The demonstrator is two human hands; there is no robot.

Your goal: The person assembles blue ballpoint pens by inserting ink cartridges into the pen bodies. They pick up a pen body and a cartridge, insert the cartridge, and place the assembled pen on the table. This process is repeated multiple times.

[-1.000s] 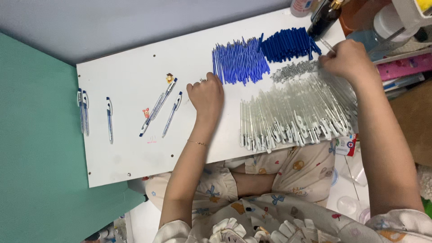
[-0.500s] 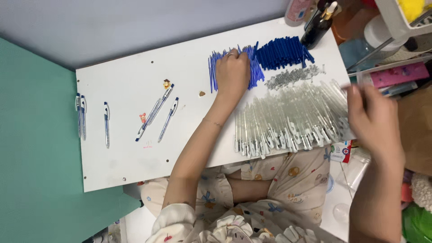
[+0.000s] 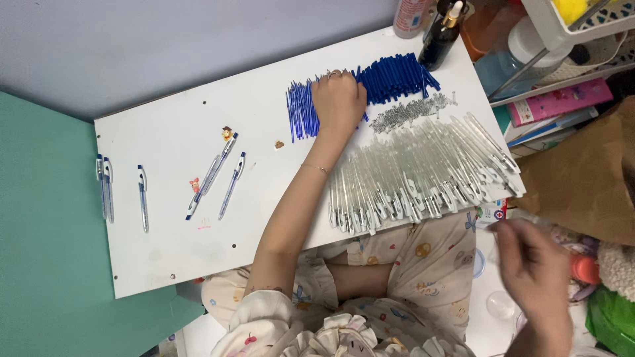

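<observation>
Blue refill tubes (image 3: pixel 301 109) lie in a fanned row on the white worktop (image 3: pixel 165 251), and the left hand (image 3: pixel 338 100) rests palm-down directly on them, fingers curled over the tubes; whether it pinches any of them cannot be told from above. More of the row sticks out just to the hand's left, while a denser heap of dark blue tubes (image 3: pixel 397 74) lies touching the hand's right side. Just below that heap, near the hand's right, sits a small scatter of metal springs (image 3: pixel 410 111). Toward the person from the hand, beside the forearm, a broad bank of clear pen barrels (image 3: pixel 423 175) spreads to the worktop's edge. Well to the left of the hand lie a few assembled pens (image 3: pixel 221 175), with a tiny figure charm (image 3: pixel 227 132) near them, and still farther left three more pens (image 3: pixel 122 188) by the worktop's far edge.

The right hand (image 3: pixel 532 271) is off the worktop, low on the right and blurred, fingers drawn together; whether it holds anything cannot be told. A dark dropper bottle (image 3: pixel 440 36) stands beyond the dark blue heap.
</observation>
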